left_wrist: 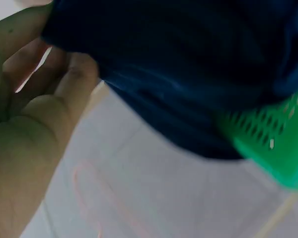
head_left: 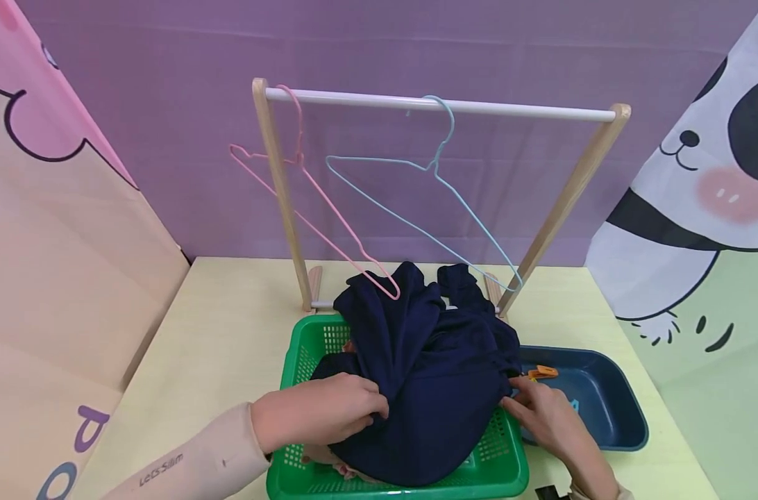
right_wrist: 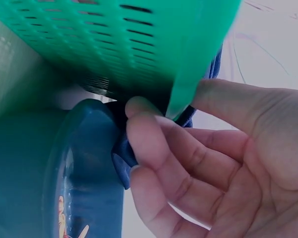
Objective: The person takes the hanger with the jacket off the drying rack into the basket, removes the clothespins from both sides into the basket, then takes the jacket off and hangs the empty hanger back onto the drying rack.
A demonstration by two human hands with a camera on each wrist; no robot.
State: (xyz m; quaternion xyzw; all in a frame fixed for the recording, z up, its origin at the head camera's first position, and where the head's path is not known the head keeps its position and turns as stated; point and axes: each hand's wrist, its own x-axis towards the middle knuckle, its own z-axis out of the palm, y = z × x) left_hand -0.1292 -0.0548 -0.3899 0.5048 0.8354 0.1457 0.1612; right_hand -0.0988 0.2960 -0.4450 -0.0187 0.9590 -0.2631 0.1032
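Purple backdrop cloth hangs behind a pale yellow table (head_left: 229,326), where a wooden rack (head_left: 435,104) carries a pink hanger (head_left: 310,201) and a light blue hanger (head_left: 429,201). From the head view, a dark navy garment (head_left: 429,375) is heaped in a green basket (head_left: 298,361), spilling over its far rim. The left hand (head_left: 319,413) lies on the near left of the heap, its fingers curled into a fold of the cloth. The right hand (head_left: 544,413) meets the garment's right edge, fingertips touching the fabric where basket and dark blue tray (head_left: 610,410) sit side by side; an orange clip (head_left: 544,371) lies in the tray just beyond those fingertips. From the left wrist, blurred, the left hand (left_wrist: 35,124) has thumb and fingers closed on the garment (left_wrist: 188,64), which bulges away from the palm, the basket (left_wrist: 273,144) beyond it. From the right wrist, the right hand (right_wrist: 213,163) has its fingers bent, pinching a bit of the garment (right_wrist: 124,158) in the gap between the basket (right_wrist: 114,44) above the fingertips and the tray (right_wrist: 64,168) beside them.
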